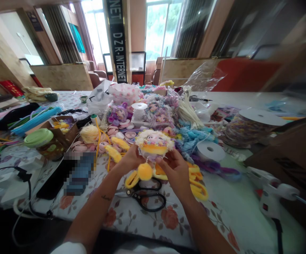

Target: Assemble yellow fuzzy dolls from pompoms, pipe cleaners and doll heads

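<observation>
Between my two hands I hold a small doll head [153, 137] with fluffy cream hair, its painted face turned up. A yellow band crosses it below the face, and a yellow pompom [145, 171] hangs from it on a beaded strand. My left hand [131, 158] is closed on its left side. My right hand [174, 165] grips the right side, thumb at the lower edge. Beneath my hands lie black-handled scissors [149, 197] and fuzzy yellow strips [198, 187] on the floral cloth.
A hot glue gun [272, 194] stands at the right by a cardboard box [290, 158]. White spools [210, 151], blue yarn [192, 137] and several doll heads [162, 118] crowd the back. At left are a green-lidded cup [43, 141], a phone [80, 174] and cables [28, 183].
</observation>
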The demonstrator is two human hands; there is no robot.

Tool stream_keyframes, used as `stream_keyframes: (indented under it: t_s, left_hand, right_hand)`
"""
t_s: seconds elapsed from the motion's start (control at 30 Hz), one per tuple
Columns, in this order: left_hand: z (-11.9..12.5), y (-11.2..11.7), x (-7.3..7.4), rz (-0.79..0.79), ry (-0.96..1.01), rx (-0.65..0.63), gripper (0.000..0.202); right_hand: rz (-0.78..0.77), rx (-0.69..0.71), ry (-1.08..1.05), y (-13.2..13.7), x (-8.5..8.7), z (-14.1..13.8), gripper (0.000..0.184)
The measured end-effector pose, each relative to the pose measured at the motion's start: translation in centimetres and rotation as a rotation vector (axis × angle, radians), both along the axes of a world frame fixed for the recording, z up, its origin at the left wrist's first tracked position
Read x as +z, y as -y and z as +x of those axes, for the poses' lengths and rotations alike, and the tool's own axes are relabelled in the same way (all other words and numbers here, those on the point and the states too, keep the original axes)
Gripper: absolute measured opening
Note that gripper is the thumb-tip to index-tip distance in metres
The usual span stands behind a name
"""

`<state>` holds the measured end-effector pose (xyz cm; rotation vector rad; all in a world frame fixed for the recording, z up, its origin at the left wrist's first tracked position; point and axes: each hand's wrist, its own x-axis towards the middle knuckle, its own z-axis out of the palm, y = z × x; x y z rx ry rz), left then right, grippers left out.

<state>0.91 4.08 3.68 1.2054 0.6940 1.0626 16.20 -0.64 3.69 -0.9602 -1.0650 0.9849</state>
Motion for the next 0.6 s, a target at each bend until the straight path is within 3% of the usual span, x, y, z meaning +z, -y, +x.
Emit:
stream_keyframes:
  t_s: [0.27,0.4,0.6]
  left_hand:
    - [0.2,0.6,0.9,-0.092,-0.026,-0.047,0.061]
    - [0.5,0.9,1.4,-0.046,0.010,-0.033,0.059]
    - [0.5,0.7,0.7,-0.078,0.043,-0.009,0.064]
  right_hand:
    - [-0.014,-0.020,0.064,-0.2,-0.3,0.1,0.049]
    - [-0.025,0.005,0.080,-0.4,-0.4,0.4,0.049]
    - [-0.049,0.043,0.088,-0.6,0.0,0.6,0.044]
